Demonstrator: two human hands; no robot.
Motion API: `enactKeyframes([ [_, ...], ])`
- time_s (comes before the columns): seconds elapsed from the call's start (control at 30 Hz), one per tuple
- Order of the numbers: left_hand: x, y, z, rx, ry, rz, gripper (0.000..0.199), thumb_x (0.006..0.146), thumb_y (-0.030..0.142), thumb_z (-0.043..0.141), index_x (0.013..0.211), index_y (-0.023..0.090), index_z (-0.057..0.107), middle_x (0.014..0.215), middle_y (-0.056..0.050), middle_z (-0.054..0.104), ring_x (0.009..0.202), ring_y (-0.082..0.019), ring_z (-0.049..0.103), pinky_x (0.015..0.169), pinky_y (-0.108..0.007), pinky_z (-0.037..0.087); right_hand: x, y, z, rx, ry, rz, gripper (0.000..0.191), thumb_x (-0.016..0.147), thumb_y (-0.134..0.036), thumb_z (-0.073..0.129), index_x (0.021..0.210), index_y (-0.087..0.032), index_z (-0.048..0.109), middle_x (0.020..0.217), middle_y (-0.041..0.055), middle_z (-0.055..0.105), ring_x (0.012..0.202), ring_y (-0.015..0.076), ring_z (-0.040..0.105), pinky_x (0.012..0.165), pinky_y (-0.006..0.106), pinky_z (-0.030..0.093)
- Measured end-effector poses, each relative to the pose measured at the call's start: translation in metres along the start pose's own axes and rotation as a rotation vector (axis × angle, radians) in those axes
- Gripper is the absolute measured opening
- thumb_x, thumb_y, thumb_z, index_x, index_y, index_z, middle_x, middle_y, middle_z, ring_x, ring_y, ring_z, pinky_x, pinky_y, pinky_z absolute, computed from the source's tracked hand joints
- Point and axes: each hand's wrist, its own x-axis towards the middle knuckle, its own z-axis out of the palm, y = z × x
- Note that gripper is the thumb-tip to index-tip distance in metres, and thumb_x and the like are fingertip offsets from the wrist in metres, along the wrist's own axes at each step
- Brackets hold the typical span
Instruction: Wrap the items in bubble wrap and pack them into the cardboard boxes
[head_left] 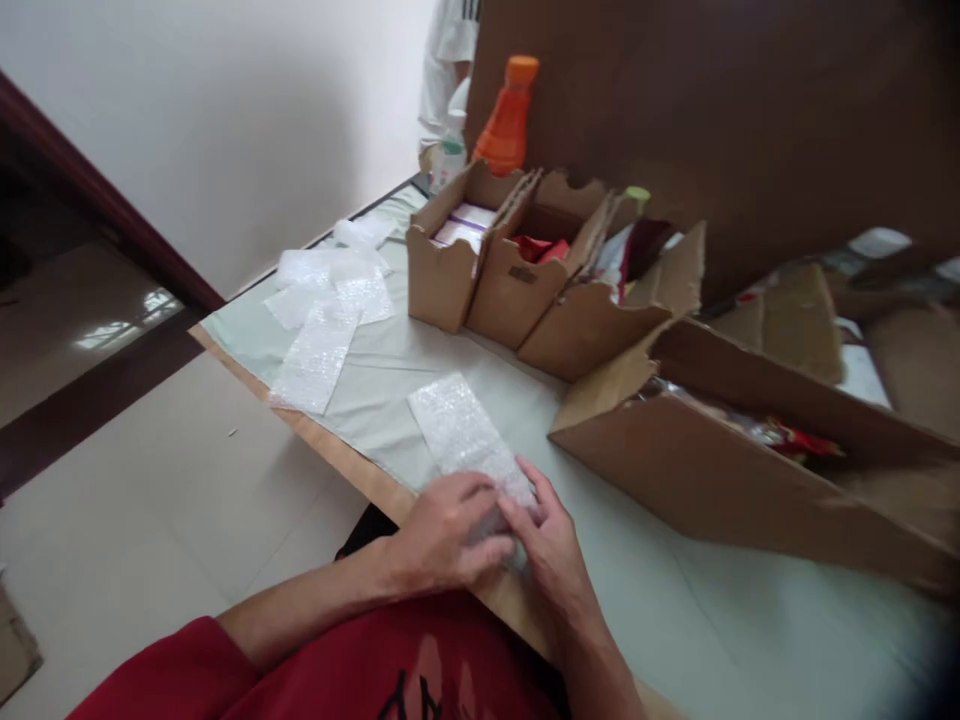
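A flat strip of bubble wrap, perhaps a pouch, lies on the cloth-covered table near its front edge. Curled over its near end is my left hand, fingers bent and closed on the plastic. My right hand grips the right edge of the same piece between thumb and fingers. Both hands hide the near end, so I cannot tell whether anything else is under or inside it. Farther left on the table is a loose pile of similar bubble wrap pieces, some overlapping.
Several open cardboard bins line the table's back, holding boxes and packets. A longer cardboard box stands to the right, with wrapped items inside. Behind the bins are an orange bottle and a clear bottle. White wall at left.
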Motion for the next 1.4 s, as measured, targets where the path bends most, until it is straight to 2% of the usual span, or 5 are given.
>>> enactKeyframes([
  [0.3,0.009,0.002,0.014,-0.131,-0.085,0.070,0.020,0.095,0.020,0.056,0.109,0.021,0.071,0.099,-0.008,0.076,0.091,-0.021,0.073,0.081,-0.036,0.061,-0.038,0.024,-0.122,-0.311,0.160,0.062,0.049,0.082,-0.045,0.067,0.121,-0.016,0.070,0.072,-0.0011,0.068,0.060,0.0151,0.058,0.057,0.027,0.048],
  [0.47,0.023,0.005,0.043,-0.068,-0.082,0.212,0.021,0.095,0.018,0.056,0.111,0.021,0.069,0.104,-0.009,0.076,0.095,-0.022,0.073,0.081,-0.037,0.062,-0.054,0.044,-0.171,-0.738,0.587,-0.105,0.055,0.084,-0.049,0.063,0.126,-0.014,0.068,0.105,0.0129,0.076,0.091,0.0293,0.069,0.082,0.045,0.055],
  [0.6,0.031,0.016,0.059,0.030,-0.099,0.254,0.031,0.096,0.019,0.055,0.125,0.022,0.065,0.130,-0.014,0.069,0.118,-0.027,0.067,0.096,-0.044,0.060,-0.063,0.054,-0.150,-0.883,0.761,-0.340,0.039,0.097,-0.038,0.051,0.128,-0.019,0.065,0.129,0.0154,0.070,0.119,0.0319,0.064,0.102,0.053,0.049],
  [0.87,0.038,0.001,0.084,0.243,-0.431,0.361,0.068,0.104,0.045,0.044,0.160,0.011,0.026,0.162,-0.021,0.041,0.153,-0.033,0.035,0.123,-0.053,0.034,-0.039,0.060,-0.041,-1.050,0.181,-0.468,0.063,0.098,-0.026,0.048,0.158,-0.009,0.037,0.161,0.0158,0.044,0.152,0.0287,0.035,0.124,0.048,0.030],
  [1.4,0.029,-0.025,0.054,0.501,-0.116,0.139,0.046,0.099,0.040,0.051,0.139,0.018,0.051,0.158,-0.019,0.044,0.151,-0.039,0.035,0.119,-0.061,0.036,-0.097,0.085,-0.153,-1.099,0.708,-0.222,0.045,0.103,-0.044,0.043,0.135,-0.017,0.060,0.146,0.0195,0.058,0.134,0.0327,0.054,0.104,0.049,0.045],
])
